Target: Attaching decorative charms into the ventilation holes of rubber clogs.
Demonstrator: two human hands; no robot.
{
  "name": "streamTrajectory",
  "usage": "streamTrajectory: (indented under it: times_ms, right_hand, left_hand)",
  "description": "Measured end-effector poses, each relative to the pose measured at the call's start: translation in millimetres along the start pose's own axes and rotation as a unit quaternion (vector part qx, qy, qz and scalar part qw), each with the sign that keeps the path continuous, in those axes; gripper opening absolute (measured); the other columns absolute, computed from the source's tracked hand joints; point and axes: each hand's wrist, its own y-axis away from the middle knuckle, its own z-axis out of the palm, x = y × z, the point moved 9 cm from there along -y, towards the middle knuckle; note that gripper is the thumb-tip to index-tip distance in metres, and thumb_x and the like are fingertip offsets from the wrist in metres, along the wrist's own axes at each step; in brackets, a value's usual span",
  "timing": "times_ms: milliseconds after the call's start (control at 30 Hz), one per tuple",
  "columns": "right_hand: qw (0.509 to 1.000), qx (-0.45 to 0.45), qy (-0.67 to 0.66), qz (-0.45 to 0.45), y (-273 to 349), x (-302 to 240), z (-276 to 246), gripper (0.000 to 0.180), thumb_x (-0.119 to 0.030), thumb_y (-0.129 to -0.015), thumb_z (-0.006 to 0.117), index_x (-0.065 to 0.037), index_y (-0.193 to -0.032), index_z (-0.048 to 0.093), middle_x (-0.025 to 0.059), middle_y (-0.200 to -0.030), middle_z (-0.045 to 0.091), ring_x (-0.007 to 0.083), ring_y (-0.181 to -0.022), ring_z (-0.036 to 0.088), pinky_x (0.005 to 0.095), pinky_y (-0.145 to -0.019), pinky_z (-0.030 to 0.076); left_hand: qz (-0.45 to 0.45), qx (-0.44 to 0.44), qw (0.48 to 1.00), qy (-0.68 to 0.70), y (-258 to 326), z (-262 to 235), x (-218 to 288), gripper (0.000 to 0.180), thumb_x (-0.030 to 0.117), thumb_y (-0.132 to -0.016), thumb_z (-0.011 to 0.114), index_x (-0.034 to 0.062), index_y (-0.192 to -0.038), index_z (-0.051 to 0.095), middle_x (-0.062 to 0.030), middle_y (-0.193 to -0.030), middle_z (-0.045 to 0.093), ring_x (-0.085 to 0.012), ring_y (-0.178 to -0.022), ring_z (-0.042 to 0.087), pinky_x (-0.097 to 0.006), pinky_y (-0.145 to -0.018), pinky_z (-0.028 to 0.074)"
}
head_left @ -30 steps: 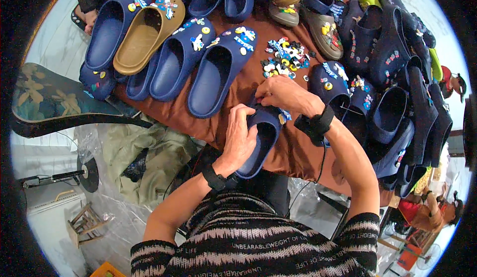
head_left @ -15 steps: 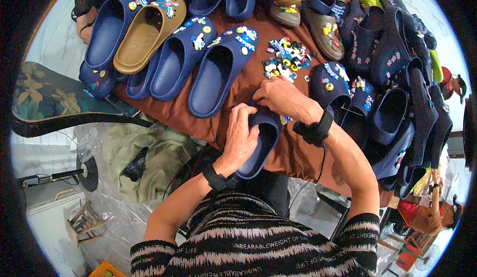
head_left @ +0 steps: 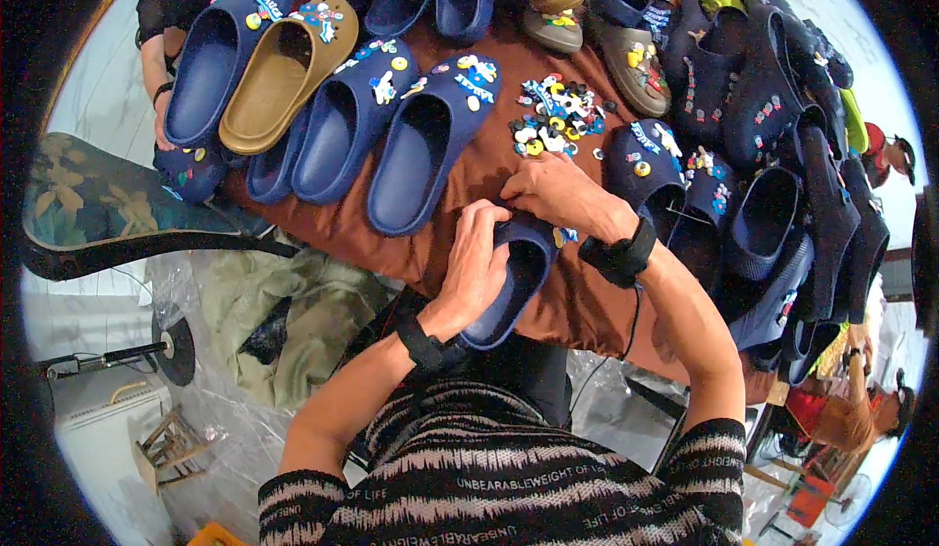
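Observation:
At the table's near edge, my left hand (head_left: 471,274) is closed around the side of a navy blue clog (head_left: 514,296), thumb towards the opening. The heel points at my body and the toe away. My right hand (head_left: 562,194) bends over the toe, its fingertips pinched together there. What sits between those fingers is hidden, as is most of the toe. Just beyond, a loose pile of small colourful shoe charms (head_left: 558,111) lies on the brown cloth (head_left: 430,252). A few charms (head_left: 564,237) show by the clog's right side.
Left of the pile, several navy clogs (head_left: 416,159) and a tan clog (head_left: 284,81) bear charms. More dark clogs (head_left: 768,218) crowd the right side. A patterned padded chair (head_left: 108,199) stands at the left. Another person's hand (head_left: 161,120) is at the far left.
Both hands keep their places on the clog, with only slight finger movement. The other person's arm at the far left has shifted and shows more. The whole view has moved slightly.

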Motion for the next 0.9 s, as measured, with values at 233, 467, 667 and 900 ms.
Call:
streamTrajectory:
  times_ms: [233,467,667,900]
  right_hand:
    - [0.997,0.005,0.062,0.041,11.1,9.1,6.8,0.019,-0.021,-0.087,0.062,-0.017,-0.095,0.078,0.0105,-0.094,0.073,0.0341,-0.105,0.064,0.0515,-0.093,0.045]
    - [0.996,0.001,0.068,0.066,10.1,1.9,-0.5,0.021,-0.031,-0.09,0.062,-0.017,-0.092,0.078,0.0102,-0.093,0.073,0.0328,-0.101,0.066,0.0532,-0.092,0.044]
    - [0.994,-0.034,-0.06,0.087,1.9,25.0,6.1,0.016,-0.023,-0.086,0.07,-0.011,-0.095,0.074,0.0129,-0.089,0.073,0.0351,-0.092,0.069,0.0449,-0.082,0.052]
    - [0.968,-0.043,-0.223,0.103,-1.3,47.3,11.9,0.02,-0.024,-0.083,0.074,-0.006,-0.091,0.073,0.0139,-0.089,0.072,0.032,-0.087,0.07,0.0412,-0.076,0.052]
  left_hand:
    - [0.009,-0.034,0.999,-0.005,-6.3,8.3,-0.6,0.044,-0.011,-0.08,0.058,-0.0019,-0.122,0.048,-0.0223,-0.127,0.047,-0.0411,-0.127,0.046,-0.044,-0.11,0.037]
    - [0.005,-0.032,0.999,-0.009,-3.6,7.2,-0.9,0.043,-0.007,-0.083,0.057,-0.002,-0.125,0.048,-0.022,-0.129,0.047,-0.0405,-0.128,0.046,-0.044,-0.111,0.037]
    - [0.006,-0.038,0.999,-0.007,3.2,4.2,-1.8,0.046,-0.004,-0.086,0.057,-0.0003,-0.131,0.047,-0.0216,-0.133,0.047,-0.0399,-0.132,0.045,-0.043,-0.113,0.035]
    - [-0.024,-0.028,0.999,0.011,3.0,2.4,-5.2,0.047,-0.002,-0.088,0.057,0.0011,-0.133,0.045,-0.0221,-0.137,0.045,-0.0393,-0.136,0.042,-0.043,-0.115,0.033]
